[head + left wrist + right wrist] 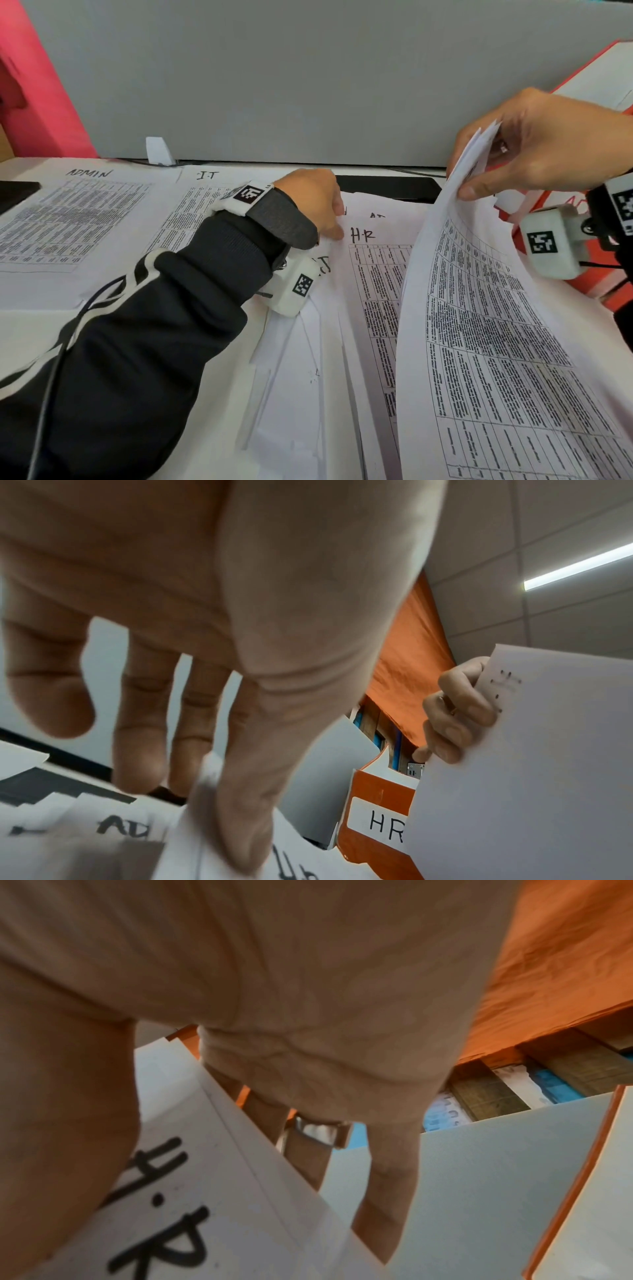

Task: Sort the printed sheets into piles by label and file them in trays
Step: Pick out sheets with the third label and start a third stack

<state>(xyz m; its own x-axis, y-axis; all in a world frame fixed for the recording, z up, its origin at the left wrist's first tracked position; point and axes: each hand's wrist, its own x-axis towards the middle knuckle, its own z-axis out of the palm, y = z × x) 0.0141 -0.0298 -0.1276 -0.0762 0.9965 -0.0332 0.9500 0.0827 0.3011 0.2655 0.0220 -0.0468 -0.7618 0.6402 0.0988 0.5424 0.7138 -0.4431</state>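
Sorting: right hand (534,147) pinches lifted H.R sheets (496,325); left hand (317,205) pinches the next H.R sheet (373,274). Next, I judge, add it to that bundle

Lifted sheets (496,308) in right hand (534,144)

Printed table text (507,342) illegibly small

Head view high, looking down over desk (113,322). Wrist views low, close under palms, facing up; both catch orange HR tray (377,799).
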